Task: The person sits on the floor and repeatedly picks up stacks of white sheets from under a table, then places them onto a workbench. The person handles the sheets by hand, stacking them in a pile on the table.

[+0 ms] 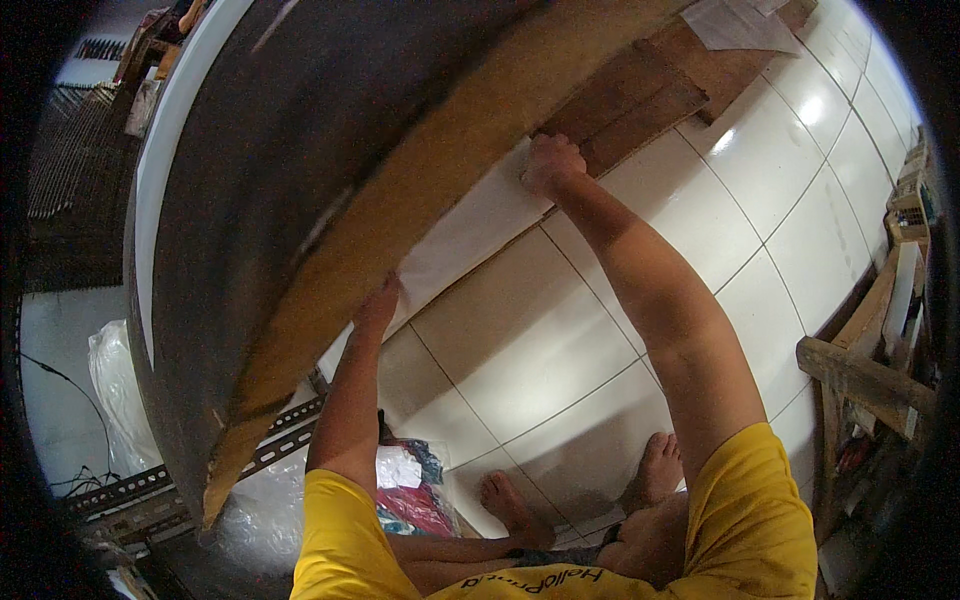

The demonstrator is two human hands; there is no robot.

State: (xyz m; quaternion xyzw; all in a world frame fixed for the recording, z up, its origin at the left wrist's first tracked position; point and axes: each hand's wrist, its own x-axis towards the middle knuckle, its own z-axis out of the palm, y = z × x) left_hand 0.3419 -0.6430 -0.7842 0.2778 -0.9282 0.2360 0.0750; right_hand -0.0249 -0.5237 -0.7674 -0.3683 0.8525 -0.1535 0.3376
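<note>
Both my arms reach below the edge of a dark-topped table (300, 130) with a yellowish-brown wooden rim. Under that rim lies a long white sheet (470, 240), paper or cloth, I cannot tell which. My right hand (553, 163) is closed at the sheet's far right end, its fingers curled on it beside brown boards (650, 110). At the sheet's near left part is my left hand (378, 302); the table rim hides most of its fingers, so its grip does not show.
White floor tiles (720, 220) stretch to the right, with a wooden frame (865, 385) at the right edge. Slotted metal bars (285, 450) and clear plastic-wrapped items (260, 515) are at lower left. Packed coloured cloth (415, 500) lies near my feet. Another pale sheet (740, 28) hangs at the far right.
</note>
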